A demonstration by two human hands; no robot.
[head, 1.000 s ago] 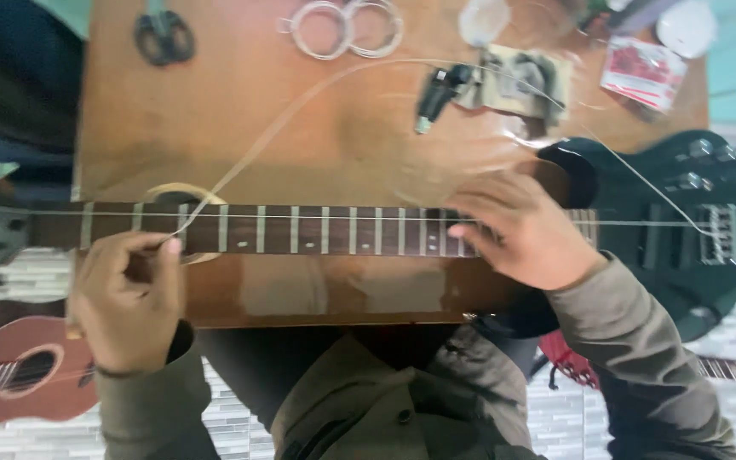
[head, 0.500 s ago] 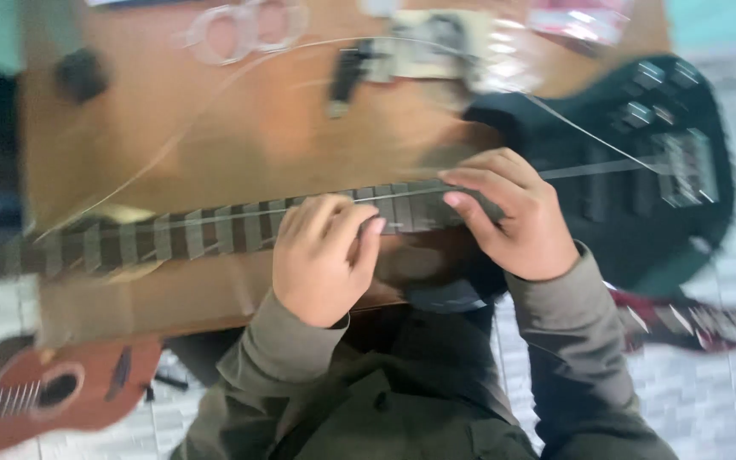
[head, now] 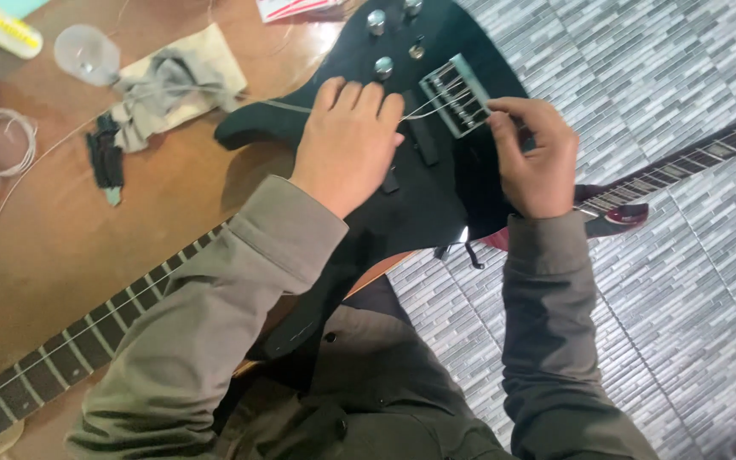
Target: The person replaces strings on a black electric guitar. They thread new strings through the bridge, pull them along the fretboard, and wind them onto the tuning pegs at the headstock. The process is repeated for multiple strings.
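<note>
Black glossy electric guitar body, upper centre: left hand flat, steadying it; right hand pinches thin wire string (bridge-fed) taut.

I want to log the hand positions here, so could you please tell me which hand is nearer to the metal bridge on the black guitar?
Right. The right hand pinches at the bridge's edge; the left hand lies flat on the body beside it.

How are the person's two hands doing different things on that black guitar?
The left hand lies flat, palm down, on the black guitar body, while the right hand is curled, fingers pinched by the metal bridge. The left hand sits on the neck side of the bridge, the right hand on the far side. Both touch the thin string.
</note>
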